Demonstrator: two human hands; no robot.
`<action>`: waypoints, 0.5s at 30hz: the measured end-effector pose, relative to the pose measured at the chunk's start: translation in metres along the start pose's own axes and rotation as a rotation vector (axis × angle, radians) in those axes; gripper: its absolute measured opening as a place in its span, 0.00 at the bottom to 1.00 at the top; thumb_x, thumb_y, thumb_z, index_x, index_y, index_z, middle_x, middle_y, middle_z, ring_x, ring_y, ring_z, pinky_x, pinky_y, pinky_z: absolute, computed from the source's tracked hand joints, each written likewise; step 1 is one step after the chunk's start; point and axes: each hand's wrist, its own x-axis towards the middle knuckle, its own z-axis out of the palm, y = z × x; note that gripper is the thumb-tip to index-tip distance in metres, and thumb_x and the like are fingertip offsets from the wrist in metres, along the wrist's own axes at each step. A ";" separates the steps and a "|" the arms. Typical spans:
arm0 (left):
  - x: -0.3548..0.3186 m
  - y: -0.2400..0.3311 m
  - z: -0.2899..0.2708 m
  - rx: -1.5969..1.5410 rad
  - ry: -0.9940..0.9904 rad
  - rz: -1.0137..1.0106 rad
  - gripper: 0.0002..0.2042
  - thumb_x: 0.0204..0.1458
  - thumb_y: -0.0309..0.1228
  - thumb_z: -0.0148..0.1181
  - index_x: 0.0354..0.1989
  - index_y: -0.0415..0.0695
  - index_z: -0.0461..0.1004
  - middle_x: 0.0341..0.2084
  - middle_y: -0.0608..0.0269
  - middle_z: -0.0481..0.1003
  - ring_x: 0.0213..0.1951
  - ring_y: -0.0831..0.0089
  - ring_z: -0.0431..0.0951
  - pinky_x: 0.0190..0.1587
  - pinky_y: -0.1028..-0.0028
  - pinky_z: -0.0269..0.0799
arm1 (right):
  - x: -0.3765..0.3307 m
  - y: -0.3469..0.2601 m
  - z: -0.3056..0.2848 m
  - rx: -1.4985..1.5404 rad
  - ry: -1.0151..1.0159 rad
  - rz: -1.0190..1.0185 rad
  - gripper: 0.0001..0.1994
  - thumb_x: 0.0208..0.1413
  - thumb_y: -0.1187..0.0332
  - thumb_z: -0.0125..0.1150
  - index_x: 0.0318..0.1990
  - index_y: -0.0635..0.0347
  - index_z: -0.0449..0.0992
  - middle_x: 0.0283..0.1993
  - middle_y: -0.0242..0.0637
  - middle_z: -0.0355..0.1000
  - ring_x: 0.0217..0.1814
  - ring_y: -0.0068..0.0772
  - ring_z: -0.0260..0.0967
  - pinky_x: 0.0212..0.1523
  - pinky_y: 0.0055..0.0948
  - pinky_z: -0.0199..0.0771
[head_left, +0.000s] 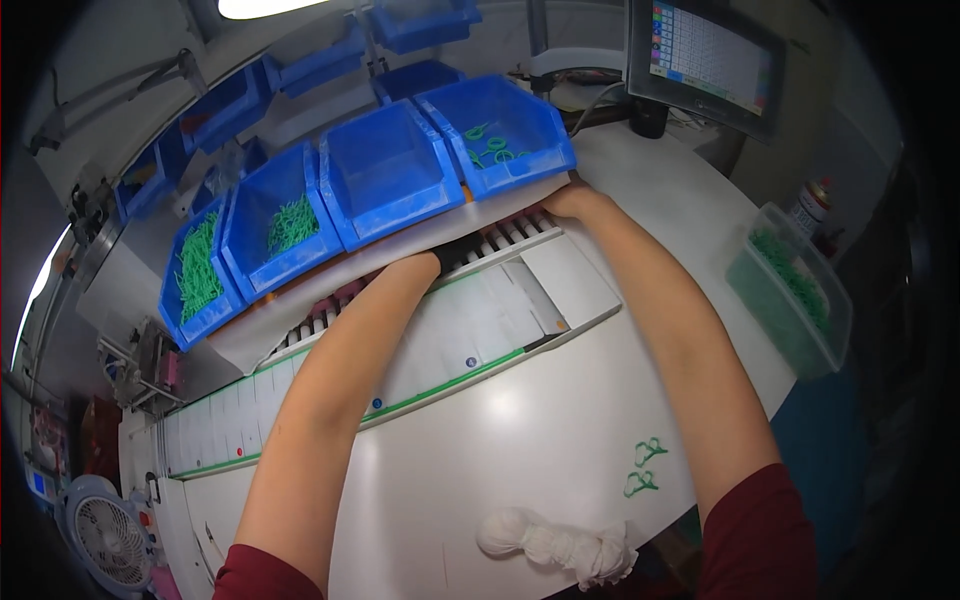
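Note:
Both my arms reach forward under the row of blue bins. My left hand (458, 252), with black material at the wrist, goes in beneath the white sheet (400, 232) below the bins, over a row of light rollers or rods (505, 236). Its fingers are hidden. My right hand (568, 203) is at the right end of that row, under the rightmost blue bin (520, 172); its fingers are hidden too. Whether either hand holds anything does not show. In front of the rods lies a pale panel (440, 330) with a green edge strip.
Green plastic pieces fill bins on the left (197, 270), (292, 225). Two green looped pieces (645, 468) and a white cloth bundle (555, 545) lie near the front edge. At right are a clear tub (790, 300) of green pieces and a monitor (705, 65). A fan (108, 535) stands lower left.

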 end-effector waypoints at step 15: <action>-0.140 0.177 0.009 0.154 0.015 0.125 0.33 0.42 0.55 0.64 0.41 0.33 0.70 0.37 0.47 0.68 0.40 0.53 0.71 0.41 0.57 0.70 | -0.246 0.034 -0.067 0.014 -0.025 -0.246 0.16 0.61 0.64 0.45 0.53 0.56 0.73 0.46 0.48 0.74 0.48 0.48 0.72 0.53 0.38 0.69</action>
